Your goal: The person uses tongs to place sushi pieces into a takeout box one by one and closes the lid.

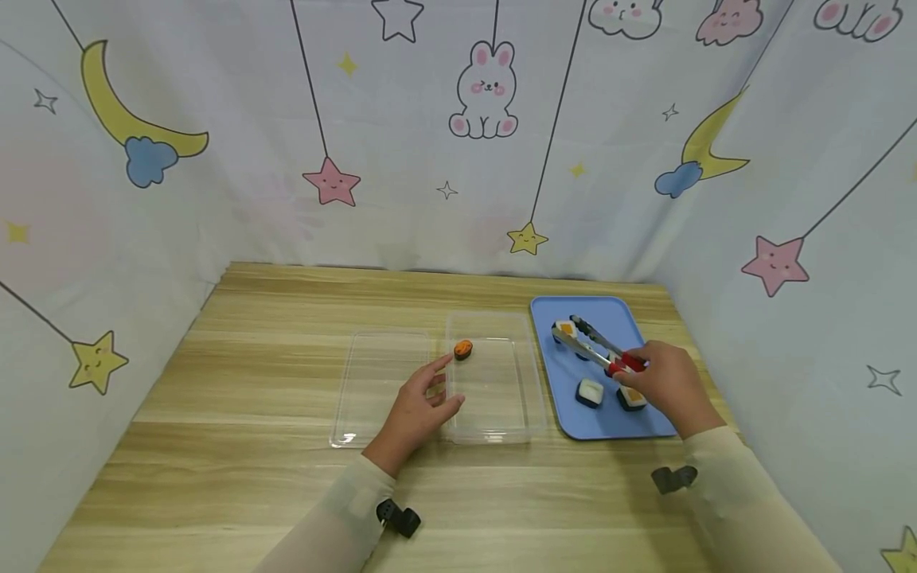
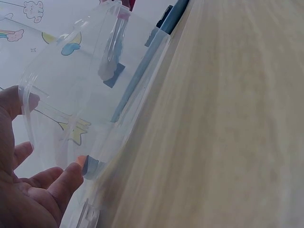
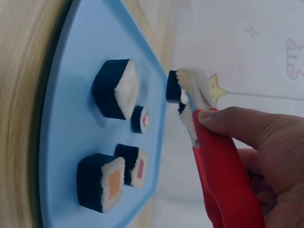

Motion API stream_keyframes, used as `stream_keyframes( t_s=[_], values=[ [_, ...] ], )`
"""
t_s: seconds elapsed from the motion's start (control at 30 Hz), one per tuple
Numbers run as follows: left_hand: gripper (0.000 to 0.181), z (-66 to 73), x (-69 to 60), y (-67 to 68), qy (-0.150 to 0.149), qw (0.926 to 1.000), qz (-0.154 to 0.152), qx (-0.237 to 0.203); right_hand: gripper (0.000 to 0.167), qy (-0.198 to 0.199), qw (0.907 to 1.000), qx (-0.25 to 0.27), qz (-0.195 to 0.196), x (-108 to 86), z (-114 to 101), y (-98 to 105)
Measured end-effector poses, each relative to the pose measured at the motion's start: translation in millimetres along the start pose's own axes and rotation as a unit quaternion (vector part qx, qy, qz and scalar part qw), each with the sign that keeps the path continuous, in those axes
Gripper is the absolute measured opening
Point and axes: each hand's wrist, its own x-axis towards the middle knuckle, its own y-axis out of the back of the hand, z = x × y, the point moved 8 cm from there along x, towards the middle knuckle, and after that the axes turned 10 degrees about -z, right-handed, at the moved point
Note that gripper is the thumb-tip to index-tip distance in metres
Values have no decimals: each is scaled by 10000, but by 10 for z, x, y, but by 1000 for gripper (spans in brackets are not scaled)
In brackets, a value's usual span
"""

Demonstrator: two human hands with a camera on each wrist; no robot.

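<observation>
Head view: red-handled tongs are held by the right hand at frame right, tips parted around a sushi piece on the blue tray. At frame centre, the clear container is touched by the left hand, fingers loosely spread; an orange-topped piece is seen in its upper left.

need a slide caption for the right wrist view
Right hand grips red-handled tongs over a blue tray of sushi pieces.
</observation>
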Motion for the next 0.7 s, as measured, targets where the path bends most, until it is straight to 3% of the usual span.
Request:
stream_keyframes(
  t_s=[0.7],
  values=[
    [71,2,11,6,-65,10000,-27,-50,53,487,9985,54,242,-94,-384,237]
  ],
)
